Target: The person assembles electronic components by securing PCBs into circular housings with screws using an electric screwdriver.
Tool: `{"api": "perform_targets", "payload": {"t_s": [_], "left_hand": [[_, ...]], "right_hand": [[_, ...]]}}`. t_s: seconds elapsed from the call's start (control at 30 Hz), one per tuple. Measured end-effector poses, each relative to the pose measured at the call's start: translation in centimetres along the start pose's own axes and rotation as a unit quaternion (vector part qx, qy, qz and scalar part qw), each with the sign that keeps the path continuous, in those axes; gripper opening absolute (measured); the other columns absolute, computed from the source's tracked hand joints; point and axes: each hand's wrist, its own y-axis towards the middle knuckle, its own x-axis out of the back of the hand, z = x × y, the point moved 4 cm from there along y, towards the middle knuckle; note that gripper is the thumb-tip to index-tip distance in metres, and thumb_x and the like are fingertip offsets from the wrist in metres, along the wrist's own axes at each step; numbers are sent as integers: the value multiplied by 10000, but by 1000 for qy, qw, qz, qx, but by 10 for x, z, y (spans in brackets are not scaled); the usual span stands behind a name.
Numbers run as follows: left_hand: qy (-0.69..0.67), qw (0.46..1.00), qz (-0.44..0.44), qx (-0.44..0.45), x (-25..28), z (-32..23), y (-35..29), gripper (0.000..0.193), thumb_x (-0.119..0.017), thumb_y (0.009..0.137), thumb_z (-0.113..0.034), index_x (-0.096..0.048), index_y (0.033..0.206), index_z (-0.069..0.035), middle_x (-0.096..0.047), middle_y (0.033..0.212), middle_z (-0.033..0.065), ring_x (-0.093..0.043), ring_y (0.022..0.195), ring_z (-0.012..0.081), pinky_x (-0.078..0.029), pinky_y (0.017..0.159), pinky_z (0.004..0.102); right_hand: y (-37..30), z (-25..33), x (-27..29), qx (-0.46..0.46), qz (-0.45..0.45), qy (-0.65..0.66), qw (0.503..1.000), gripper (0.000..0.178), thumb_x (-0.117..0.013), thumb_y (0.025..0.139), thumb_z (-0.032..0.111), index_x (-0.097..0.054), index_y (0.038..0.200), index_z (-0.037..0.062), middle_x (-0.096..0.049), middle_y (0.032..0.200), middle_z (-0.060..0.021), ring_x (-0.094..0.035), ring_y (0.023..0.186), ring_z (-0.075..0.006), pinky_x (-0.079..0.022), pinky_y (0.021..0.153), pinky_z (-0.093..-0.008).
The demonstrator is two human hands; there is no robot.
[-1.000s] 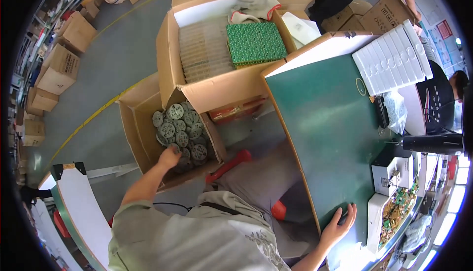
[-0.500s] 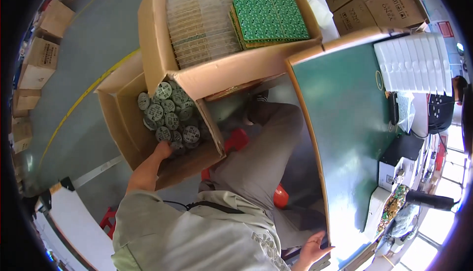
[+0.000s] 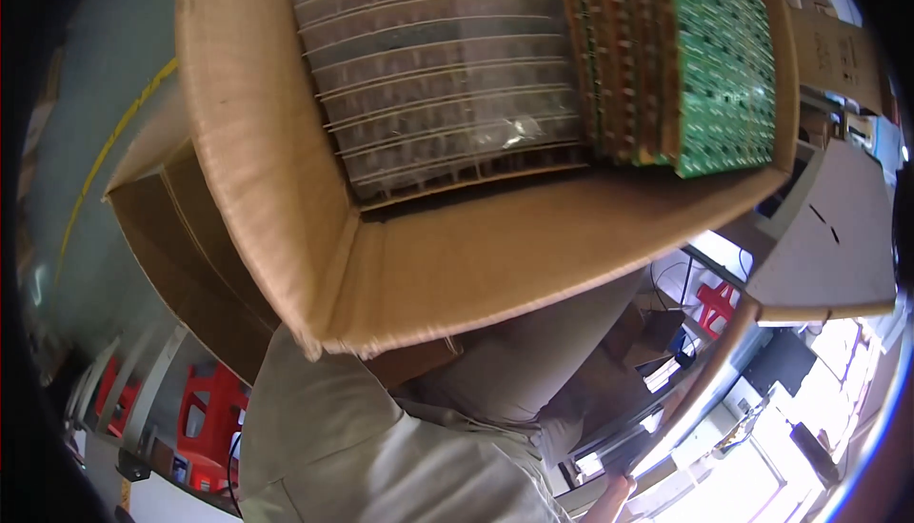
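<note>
My right hand is at the edge of the workbench, low in the view. It looks small and blurred there, so its finger pose is unclear. My left hand is out of sight; the left sleeve runs up behind the near wall of a large open carton. Inside that carton lie clear plastic packing trays, stacked with thin card edges. Beside them stands a stack of green circuit boards. A smaller carton shows behind at the left, its contents hidden.
Red stools stand on the floor at the lower left, another red stool to the right. A yellow line crosses the grey floor. A white panel lies right of the large carton.
The view has shifted and closed in on the large carton, which now fills the upper middle. The round grey discs and my left hand, seen earlier in the smaller carton, are now hidden.
</note>
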Motion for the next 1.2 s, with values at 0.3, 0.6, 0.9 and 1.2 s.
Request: {"api": "perform_targets", "payload": {"t_s": [0.3,0.6,0.9,1.2], "left_hand": [[-23,796,503,336,4,78,-21,479,-469,1099,-481,-691,1361,-148,-672,1377,109,-643,1204,283,-546,1077,447],[-43,822,464,328,-4,83,-33,488,-460,1099,-494,-658,1393,-159,-647,1408,106,-619,1238,274,-527,1094,440],[-31,847,430,311,-7,74,-23,501,-450,1098,-507,-626,1424,-170,-621,1438,102,-594,1272,264,-507,1112,434],[-39,864,407,293,-20,68,-16,516,-441,1098,-520,-594,1456,-181,-595,1469,98,-569,1306,255,-487,1129,427]], "right_hand": [[3,-10,-53,-14,21,-97,995,440,-658,1047,340,-572,1318,4,-685,1117,-143,-716,1037,-264,-614,917,-322],[8,-4,-64,-6,35,-114,993,438,-646,1054,333,-566,1322,-3,-683,1127,-144,-717,1033,-262,-620,907,-320],[2,6,-46,14,19,-117,993,435,-634,1060,326,-559,1326,-10,-681,1138,-146,-719,1028,-260,-625,897,-318],[-10,16,-54,43,18,-131,990,433,-622,1067,319,-553,1330,-18,-679,1148,-147,-720,1024,-258,-631,886,-316]]}}
